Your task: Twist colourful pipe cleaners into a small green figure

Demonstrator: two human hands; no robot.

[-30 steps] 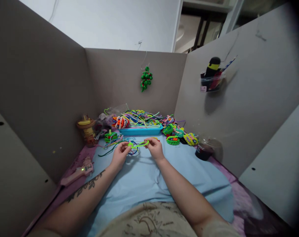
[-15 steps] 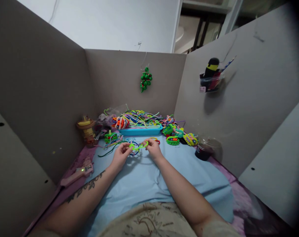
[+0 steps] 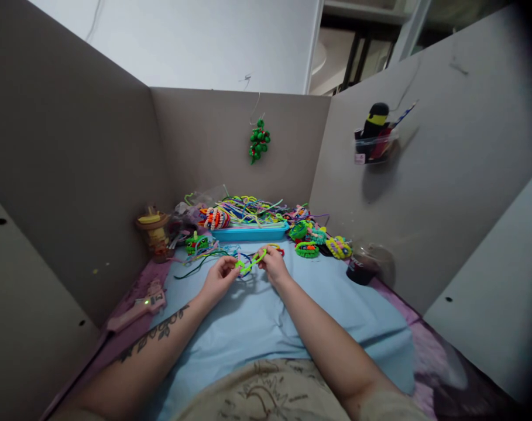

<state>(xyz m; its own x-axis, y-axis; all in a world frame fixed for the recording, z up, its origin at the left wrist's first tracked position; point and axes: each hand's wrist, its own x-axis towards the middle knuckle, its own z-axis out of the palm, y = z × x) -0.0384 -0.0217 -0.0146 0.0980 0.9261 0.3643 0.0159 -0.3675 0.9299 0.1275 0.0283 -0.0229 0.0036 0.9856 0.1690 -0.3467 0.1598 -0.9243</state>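
Observation:
A bright yellow-green pipe cleaner [image 3: 247, 269] is bent into a looped shape between my two hands. My left hand [image 3: 220, 275] pinches its left end with thumb and fingertips. On the other side, my right hand [image 3: 272, 264] is closed on the right end, where a loop curves up by the fingers. Just behind it, on the blue cloth [image 3: 266, 327], lie blue and dark green pipe cleaners [image 3: 204, 261], partly covered by my hands. A red and yellow piece shows beyond my right hand.
A blue tray [image 3: 250, 234] heaped with colourful pipe cleaners stands at the back. Several finished fuzzy pieces [image 3: 307, 250] sit to its right, near a dark cup [image 3: 361, 269]. A pink glue gun [image 3: 138, 310] with a lit green light lies at left. Grey panels enclose three sides.
My left hand has shifted slightly right and down with its end of the green pipe cleaner, and its fingers have curled more. The right hand has barely moved.

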